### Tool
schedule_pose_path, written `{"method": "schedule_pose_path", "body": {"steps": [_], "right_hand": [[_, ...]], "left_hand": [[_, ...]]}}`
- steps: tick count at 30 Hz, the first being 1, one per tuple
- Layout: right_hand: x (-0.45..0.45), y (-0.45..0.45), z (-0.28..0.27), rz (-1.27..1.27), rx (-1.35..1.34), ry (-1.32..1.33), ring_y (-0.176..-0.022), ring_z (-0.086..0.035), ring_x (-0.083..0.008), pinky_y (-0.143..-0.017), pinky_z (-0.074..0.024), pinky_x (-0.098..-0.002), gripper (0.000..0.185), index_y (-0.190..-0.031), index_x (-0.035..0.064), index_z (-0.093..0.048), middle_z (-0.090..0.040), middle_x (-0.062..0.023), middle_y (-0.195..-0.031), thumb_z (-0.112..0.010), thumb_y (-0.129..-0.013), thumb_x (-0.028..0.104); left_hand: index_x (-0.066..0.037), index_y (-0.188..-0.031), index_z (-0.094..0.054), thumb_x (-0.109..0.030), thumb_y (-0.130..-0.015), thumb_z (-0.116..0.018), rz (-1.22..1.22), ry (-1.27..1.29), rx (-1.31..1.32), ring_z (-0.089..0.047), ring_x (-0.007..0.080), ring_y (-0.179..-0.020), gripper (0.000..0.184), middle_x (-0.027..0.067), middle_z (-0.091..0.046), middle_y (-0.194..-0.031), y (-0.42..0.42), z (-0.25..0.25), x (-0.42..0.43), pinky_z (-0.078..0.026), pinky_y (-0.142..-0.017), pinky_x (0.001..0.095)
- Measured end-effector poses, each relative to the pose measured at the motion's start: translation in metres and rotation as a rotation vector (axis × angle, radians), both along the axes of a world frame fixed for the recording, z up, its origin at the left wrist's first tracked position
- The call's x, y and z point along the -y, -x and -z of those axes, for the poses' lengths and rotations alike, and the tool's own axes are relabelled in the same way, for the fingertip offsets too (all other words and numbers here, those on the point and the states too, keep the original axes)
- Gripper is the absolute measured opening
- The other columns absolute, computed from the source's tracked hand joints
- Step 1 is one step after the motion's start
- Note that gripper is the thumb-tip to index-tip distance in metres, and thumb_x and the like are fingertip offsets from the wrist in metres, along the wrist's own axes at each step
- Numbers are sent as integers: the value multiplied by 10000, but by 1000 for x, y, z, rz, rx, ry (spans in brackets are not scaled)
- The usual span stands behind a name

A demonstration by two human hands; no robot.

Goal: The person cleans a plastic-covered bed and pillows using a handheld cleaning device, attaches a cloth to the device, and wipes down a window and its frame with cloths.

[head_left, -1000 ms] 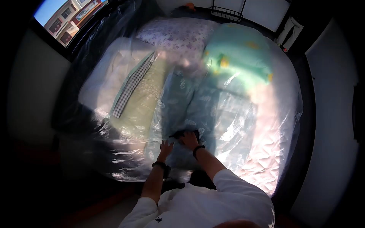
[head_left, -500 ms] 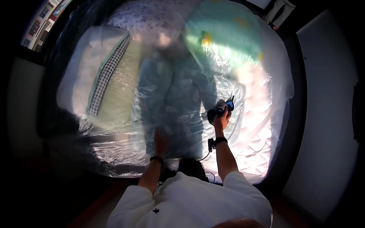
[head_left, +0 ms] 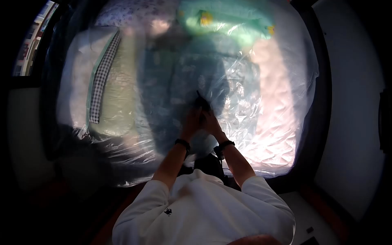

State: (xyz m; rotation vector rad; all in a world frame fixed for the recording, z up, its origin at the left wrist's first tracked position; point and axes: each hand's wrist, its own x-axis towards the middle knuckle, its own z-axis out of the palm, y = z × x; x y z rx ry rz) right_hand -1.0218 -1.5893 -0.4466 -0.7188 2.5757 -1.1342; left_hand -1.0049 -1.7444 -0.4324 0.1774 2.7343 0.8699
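Note:
My left hand (head_left: 190, 123) and my right hand (head_left: 210, 122) are together in shadow over the middle of the bed. Both hands' fingers close around a dark pair of sunglasses (head_left: 201, 103). A thin arm of the sunglasses sticks up past my fingertips. Shade and my fingers hide most of their shape. Beneath them lies a blue-green quilt (head_left: 196, 69) with pale leaf prints, under clear plastic sheeting (head_left: 241, 110). Each wrist wears a black band, and a small dark device sits on the right one.
A pale green folded bedding piece (head_left: 122, 90) with a checked edge (head_left: 101, 79) lies at the left. A floral pillow (head_left: 126, 14) and a green pillow (head_left: 228, 20) are at the far end. Pink quilted bedding (head_left: 277, 110) covers the right side, with a pale panel (head_left: 347, 102) beyond.
My right hand has brought the sunglasses left and inward from the sunlit side. My left hand has risen from the quilt to meet it. The view has shifted.

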Motion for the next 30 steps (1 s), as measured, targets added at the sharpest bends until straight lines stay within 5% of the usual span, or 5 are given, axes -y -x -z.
{"method": "schedule_pose_path", "body": {"steps": [8,15,22,26,30], "right_hand": [[-96,-25,-5,603,141,-123,-1111,-542,-380,-984,-454,-449,560,-1293,122,-575,-537,-182,-1174,-667,-744,59],[-32,-41,-14,277,226,-348,-1114,-502,-412,-968,-434,-512,676,-1344,163,-508,-507,-207,-1164,-719,-702,171],[63,-94,-12,-232,116,-24,-1043,-590,-404,-924,-486,-503,429,-1254,148,-603,-559,-215,-1230,-630,-832,223],[86,-99,-16,-400,7,-191,-1026,-604,-378,-911,-506,-472,404,-1237,157,-612,-586,-201,-1211,-620,-836,209],[114,-18,-18,-229,146,-345,-1046,-593,-391,-879,-512,-479,389,-1219,146,-614,-587,-207,-1153,-611,-831,180]], "left_hand": [[-101,-1535,-220,-102,-780,-714,113,-218,485,-524,420,-1215,903,227,-385,-1450,2,-17,-92,-508,-947,448],[14,-1135,-583,-167,-823,-663,305,78,233,-676,349,-906,370,184,-679,-958,-15,-9,-21,-540,-767,480],[-117,-1152,-658,-253,-911,-550,331,-42,-63,-655,336,-1055,298,173,-675,-1165,-82,-56,107,-524,-880,483],[-86,-1234,-613,-205,-920,-508,122,171,708,-529,313,-1251,352,203,-553,-1353,-103,-54,157,-455,-996,493],[-72,-1231,-594,-192,-901,-523,-62,230,297,-587,343,-1152,358,205,-615,-1228,-110,1,200,-470,-965,516]]}}
